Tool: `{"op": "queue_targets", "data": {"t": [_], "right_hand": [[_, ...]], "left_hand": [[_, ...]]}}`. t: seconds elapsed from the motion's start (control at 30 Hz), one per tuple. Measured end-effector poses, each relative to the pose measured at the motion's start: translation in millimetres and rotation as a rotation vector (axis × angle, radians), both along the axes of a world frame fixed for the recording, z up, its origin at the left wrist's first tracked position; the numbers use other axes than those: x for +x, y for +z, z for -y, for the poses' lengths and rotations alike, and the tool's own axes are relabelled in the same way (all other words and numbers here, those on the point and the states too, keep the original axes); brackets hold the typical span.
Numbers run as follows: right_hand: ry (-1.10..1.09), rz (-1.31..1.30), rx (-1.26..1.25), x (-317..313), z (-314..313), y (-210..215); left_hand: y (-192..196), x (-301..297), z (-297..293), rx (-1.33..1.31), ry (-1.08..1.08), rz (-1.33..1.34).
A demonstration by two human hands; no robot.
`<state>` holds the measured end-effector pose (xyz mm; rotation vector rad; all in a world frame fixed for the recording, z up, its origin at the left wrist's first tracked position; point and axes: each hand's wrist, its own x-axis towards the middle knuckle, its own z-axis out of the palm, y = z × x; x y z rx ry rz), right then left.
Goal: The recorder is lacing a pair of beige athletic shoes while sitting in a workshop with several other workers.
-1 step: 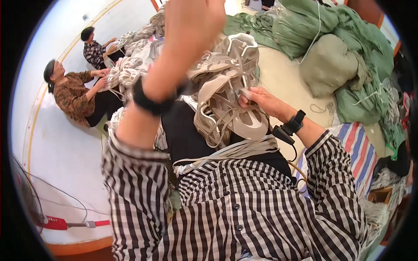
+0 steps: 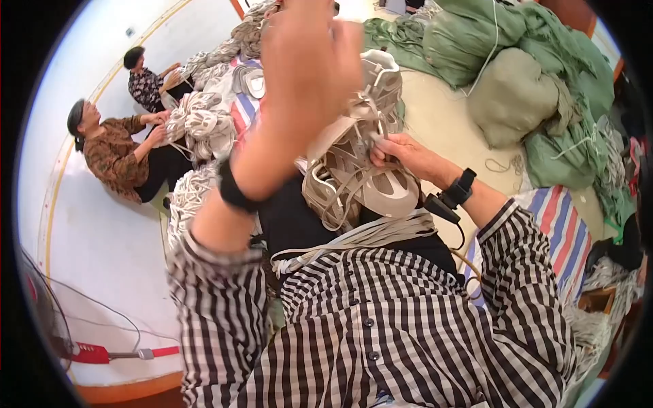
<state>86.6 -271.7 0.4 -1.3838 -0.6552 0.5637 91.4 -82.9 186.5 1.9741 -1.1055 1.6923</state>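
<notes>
A bundle of beige and brown sneaker uppers [image 2: 354, 163] with white trim rests on my lap. My right hand [image 2: 407, 155] is closed at its right side, thumb and fingers pinching a sneaker upper near its lace holes; whether a lace is in the pinch too is hidden. High in front of the bundle is my left hand [image 2: 309, 75], smeared by motion, so its fingers and anything in them cannot be made out. It covers part of the uppers behind it. Loose pale flat shoelaces [image 2: 367, 238] lie across my lap, close to my waist.
Two people sit at the left, the nearer one [image 2: 112, 149] handling pale uppers [image 2: 207, 126]. Large green sacks [image 2: 517, 102] fill the far right. Striped sheeting [image 2: 554, 231] lies at my right. A red-handled tool [image 2: 92, 352] and cables are at lower left.
My left forearm and hand have shifted a little right, uncovering more of the pale uppers and striped sheet behind. My right hand stays at the bundle.
</notes>
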Motion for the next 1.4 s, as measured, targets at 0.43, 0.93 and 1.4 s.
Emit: {"op": "queue_targets", "data": {"t": [0.43, 0.93, 1.4], "right_hand": [[-0.044, -0.039, -0.249, 25.2, -2.2, 1.5], [-0.358, 0.138, -0.026, 72.8, 4.1, 185.4], [-0.374, 0.377, -0.096, 37.9, 10.5, 193.2]], "left_hand": [[-216.0, -125.2, 37.6, 0.374, -0.073, -0.899], [-214.4, -127.6, 36.0, 0.423, -0.050, -0.948], [-193.5, -109.6, 7.2, 0.090, -0.079, -0.893]]}}
